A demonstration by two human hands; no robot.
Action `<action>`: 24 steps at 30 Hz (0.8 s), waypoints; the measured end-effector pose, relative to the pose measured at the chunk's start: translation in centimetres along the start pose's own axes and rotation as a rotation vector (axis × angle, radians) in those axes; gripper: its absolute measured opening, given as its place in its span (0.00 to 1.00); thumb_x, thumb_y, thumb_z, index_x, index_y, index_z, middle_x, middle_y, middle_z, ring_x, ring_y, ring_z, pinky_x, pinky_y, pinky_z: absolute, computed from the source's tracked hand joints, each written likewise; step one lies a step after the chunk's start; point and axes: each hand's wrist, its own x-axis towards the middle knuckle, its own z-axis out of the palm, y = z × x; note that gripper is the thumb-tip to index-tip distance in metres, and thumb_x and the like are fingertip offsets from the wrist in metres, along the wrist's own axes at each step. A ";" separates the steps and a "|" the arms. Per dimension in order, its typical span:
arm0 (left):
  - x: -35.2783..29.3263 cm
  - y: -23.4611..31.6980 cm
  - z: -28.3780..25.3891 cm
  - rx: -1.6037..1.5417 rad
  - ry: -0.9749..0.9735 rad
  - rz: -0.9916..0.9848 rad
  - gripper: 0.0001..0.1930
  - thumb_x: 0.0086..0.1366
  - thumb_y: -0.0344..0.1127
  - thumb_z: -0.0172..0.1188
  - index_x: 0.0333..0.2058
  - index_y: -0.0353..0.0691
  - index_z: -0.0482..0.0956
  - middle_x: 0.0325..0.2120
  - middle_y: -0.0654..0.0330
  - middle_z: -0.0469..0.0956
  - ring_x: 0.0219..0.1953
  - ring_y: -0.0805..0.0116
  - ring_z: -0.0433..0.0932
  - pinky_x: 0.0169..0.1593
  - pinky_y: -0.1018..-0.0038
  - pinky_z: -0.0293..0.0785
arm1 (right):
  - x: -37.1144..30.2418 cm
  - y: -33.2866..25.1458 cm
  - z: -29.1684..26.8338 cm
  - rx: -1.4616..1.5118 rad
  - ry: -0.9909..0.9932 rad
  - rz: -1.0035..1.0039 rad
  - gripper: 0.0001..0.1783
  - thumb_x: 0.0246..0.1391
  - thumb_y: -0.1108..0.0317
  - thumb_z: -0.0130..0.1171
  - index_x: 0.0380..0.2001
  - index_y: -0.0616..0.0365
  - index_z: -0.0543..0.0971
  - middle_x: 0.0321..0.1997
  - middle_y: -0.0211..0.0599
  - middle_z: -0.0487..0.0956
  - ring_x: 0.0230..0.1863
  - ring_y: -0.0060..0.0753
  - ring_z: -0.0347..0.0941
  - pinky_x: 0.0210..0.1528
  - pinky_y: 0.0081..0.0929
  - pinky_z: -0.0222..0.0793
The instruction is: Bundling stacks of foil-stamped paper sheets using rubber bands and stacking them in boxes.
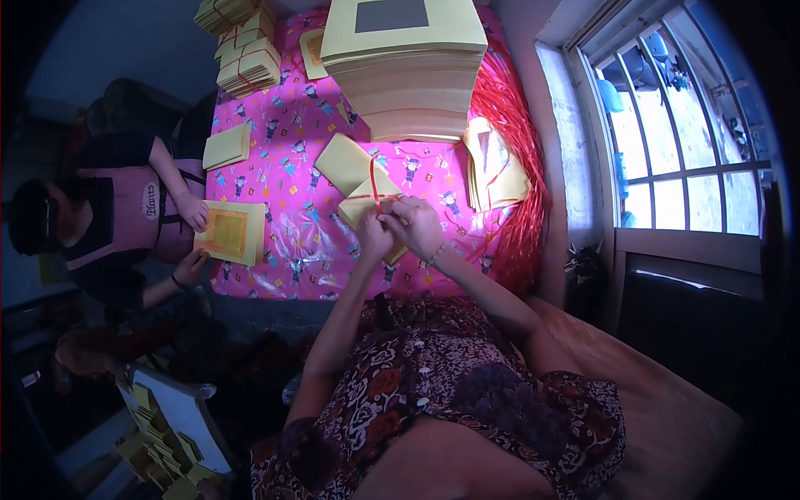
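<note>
A red plastic ribbon [374, 179] runs across and around a bundle of yellow paper [385, 185] on the pink table in front of me. Over the bundle's near side, my left hand [377, 237] and my right hand [418, 225] meet with fingers closed, pinching the ribbon where its strands cross. The exact knot or loop is hidden by my fingers. Just beyond and partly under this bundle lies another yellow paper stack [340, 158], turned at an angle.
A tall yellow paper stack [408, 92] stands ahead. Red ribbon strands [521, 242] hang along the table's right edge beside a tied bundle [493, 171]. More tied bundles [250, 67] are at the far left. A co-worker's hands [194, 215] hold paper sheets [233, 233] on the left.
</note>
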 end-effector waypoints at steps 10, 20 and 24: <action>0.9 3.2 -2.2 -0.122 -0.138 -0.045 0.14 0.65 0.38 0.50 0.43 0.36 0.78 0.24 0.53 0.78 0.28 0.63 0.78 0.33 0.68 0.71 | 0.6 4.6 -3.0 -0.505 -0.094 -0.102 0.12 0.49 0.57 0.57 0.31 0.54 0.77 0.38 0.36 0.70 0.46 0.37 0.64 0.48 0.40 0.58; 0.2 1.2 0.0 -0.407 -0.018 -0.003 0.11 0.63 0.31 0.51 0.40 0.35 0.79 0.31 0.55 0.81 0.36 0.71 0.80 0.41 0.77 0.72 | -7.0 0.0 -3.2 -0.273 0.103 0.115 0.09 0.45 0.62 0.61 0.28 0.54 0.75 0.31 0.33 0.68 0.38 0.38 0.65 0.42 0.36 0.59; 0.1 1.4 -0.1 -0.457 -0.067 -0.039 0.12 0.64 0.30 0.51 0.42 0.33 0.78 0.34 0.57 0.81 0.38 0.72 0.79 0.41 0.79 0.72 | -9.3 -1.0 -2.1 0.401 -0.005 0.452 0.12 0.55 0.62 0.57 0.35 0.60 0.74 0.26 0.33 0.73 0.25 0.30 0.69 0.28 0.28 0.64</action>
